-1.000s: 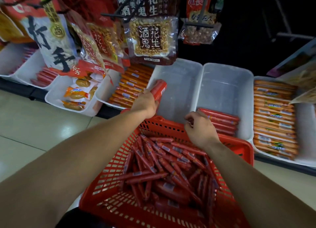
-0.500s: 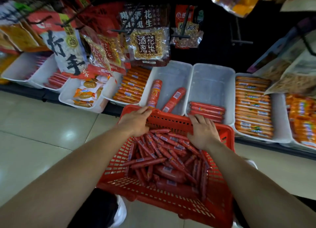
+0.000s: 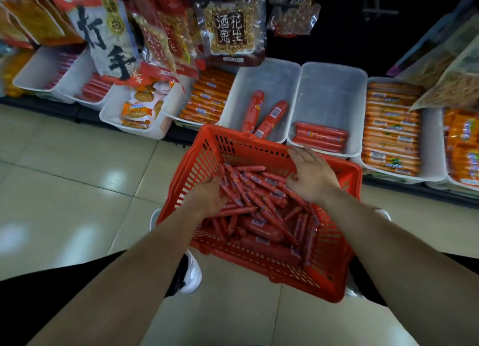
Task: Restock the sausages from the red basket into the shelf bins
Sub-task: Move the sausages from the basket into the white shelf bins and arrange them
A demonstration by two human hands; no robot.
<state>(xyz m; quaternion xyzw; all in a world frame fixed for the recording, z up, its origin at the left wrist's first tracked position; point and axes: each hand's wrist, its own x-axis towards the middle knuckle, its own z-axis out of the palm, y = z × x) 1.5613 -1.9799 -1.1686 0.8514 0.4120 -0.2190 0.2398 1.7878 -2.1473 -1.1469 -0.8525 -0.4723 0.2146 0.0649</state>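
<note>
A white shoe (image 3: 193, 275) stands on the tiled floor (image 3: 77, 177) under the near edge of the red basket (image 3: 334, 275). The basket holds a heap of thin sausages (image 3: 259, 190) lying over a few thick ones (image 3: 261, 230). The left hand (image 3: 210, 195) is in the heap at its left side, fingers curled down among the thin sausages. Whether they grip any cannot be told. The right hand (image 3: 311, 174) lies flat over the far right of the heap, its fingers straight and spread, reaching the basket's far rim.

Beyond the basket, one white shelf bin (image 3: 272, 81) holds two thick sausages (image 3: 252, 109). The bin to its right (image 3: 331, 91) has a small stack of red sausages (image 3: 320, 137) at its near end. Bins of orange sausages (image 3: 391, 128) flank them, and a bag of peanuts (image 3: 233, 32) hangs above.
</note>
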